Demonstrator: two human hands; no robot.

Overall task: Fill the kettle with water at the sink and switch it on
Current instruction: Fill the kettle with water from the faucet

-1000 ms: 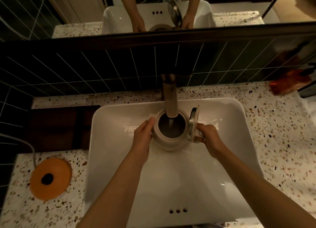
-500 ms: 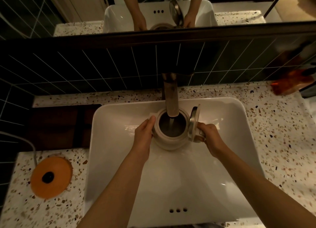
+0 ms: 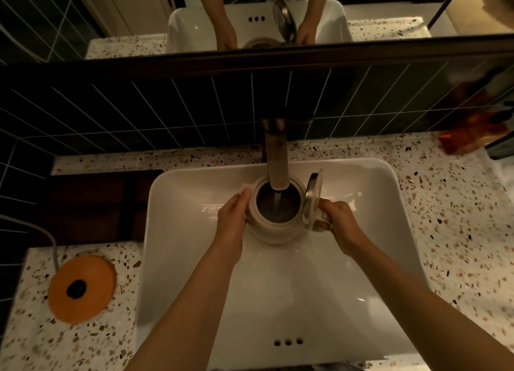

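Note:
A white kettle (image 3: 271,230) stands in the white sink (image 3: 375,192), directly under the metal tap (image 3: 276,159). Its lid (image 3: 313,198) is hinged up on the right side. A thin stream of water runs from the tap into the kettle's dark opening. My left hand (image 3: 232,223) presses against the kettle's left wall. My right hand (image 3: 338,220) grips the kettle's handle on the right. The round orange kettle base (image 3: 82,288) with a dark centre lies on the counter at the left, a grey cable leading away from it.
Speckled terrazzo counter (image 3: 445,217) surrounds the sink. Dark tiled wall and a mirror rise behind the tap. An orange-red object (image 3: 470,137) sits at the back right. A dark wooden recess (image 3: 97,203) lies left of the sink.
Both hands and the kettle stay in place under the running tap; only the camera view shifts slightly.

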